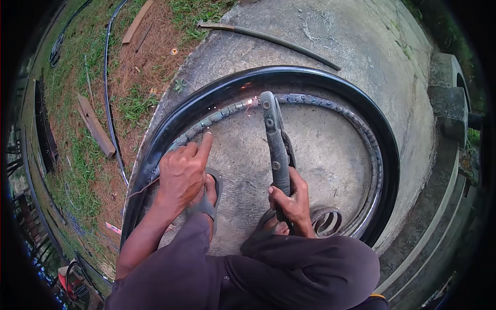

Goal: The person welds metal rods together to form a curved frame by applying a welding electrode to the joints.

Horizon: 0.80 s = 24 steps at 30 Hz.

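A large curved black metal beam (289, 72) lies in a loop on the concrete, its inner flange (341, 109) marked by a row of short cross seams. My right hand (293, 202) is wrapped round a grey welding electrode holder (276, 150), which points away from me. Bright sparks (250, 102) glow on the flange just left of the holder's tip; the electrode itself is hard to make out. My left hand (182, 168) hovers by the beam's left side, index finger extended toward the flange and the other fingers curled. Nothing shows in its grasp.
My sandalled feet (211, 195) are inside the loop, with a short metal ring (326, 221) at the right. A long bar (274, 40) lies beyond the beam. Wooden pieces (95, 124) and a cable (107, 77) lie on the grass at left; concrete blocks (447, 106) stand at right.
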Each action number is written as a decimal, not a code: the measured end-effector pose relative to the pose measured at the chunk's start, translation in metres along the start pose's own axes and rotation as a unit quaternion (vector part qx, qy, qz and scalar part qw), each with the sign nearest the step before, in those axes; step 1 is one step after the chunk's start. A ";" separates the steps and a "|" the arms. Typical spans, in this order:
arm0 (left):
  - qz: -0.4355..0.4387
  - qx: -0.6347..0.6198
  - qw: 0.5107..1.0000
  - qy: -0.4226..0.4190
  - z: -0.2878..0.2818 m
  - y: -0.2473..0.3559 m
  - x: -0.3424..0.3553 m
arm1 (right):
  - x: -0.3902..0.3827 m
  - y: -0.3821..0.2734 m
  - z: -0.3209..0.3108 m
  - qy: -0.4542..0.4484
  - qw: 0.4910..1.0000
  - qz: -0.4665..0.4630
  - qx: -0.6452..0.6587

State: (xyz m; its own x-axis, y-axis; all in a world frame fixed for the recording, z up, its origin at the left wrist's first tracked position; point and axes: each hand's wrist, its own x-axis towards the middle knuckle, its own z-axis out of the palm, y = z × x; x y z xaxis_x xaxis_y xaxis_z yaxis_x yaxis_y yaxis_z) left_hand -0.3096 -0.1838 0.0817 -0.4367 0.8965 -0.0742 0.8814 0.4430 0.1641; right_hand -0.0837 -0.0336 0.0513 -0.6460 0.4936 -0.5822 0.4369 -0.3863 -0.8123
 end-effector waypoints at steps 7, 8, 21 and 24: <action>-0.016 -0.019 0.999 0.030 0.002 0.003 -0.001 | 0.008 0.011 0.001 0.049 0.994 -0.007 -0.093; -0.013 -0.015 0.999 0.041 0.002 0.002 0.002 | 0.009 0.004 0.002 0.048 0.996 0.001 -0.080; -0.015 -0.010 0.999 0.037 0.005 0.000 0.002 | 0.011 0.007 0.003 0.034 0.992 -0.020 -0.121; -0.007 -0.005 1.000 0.004 0.003 0.001 -0.001 | 0.009 0.012 0.001 0.039 0.990 -0.017 -0.133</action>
State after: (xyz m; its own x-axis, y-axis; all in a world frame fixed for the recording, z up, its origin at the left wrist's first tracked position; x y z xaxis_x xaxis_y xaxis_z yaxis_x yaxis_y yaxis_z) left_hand -0.3081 -0.1844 0.0789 -0.4507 0.8901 -0.0678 0.8734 0.4554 0.1725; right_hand -0.0851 -0.0350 0.0365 -0.6172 0.5651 -0.5474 0.5723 -0.1550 -0.8052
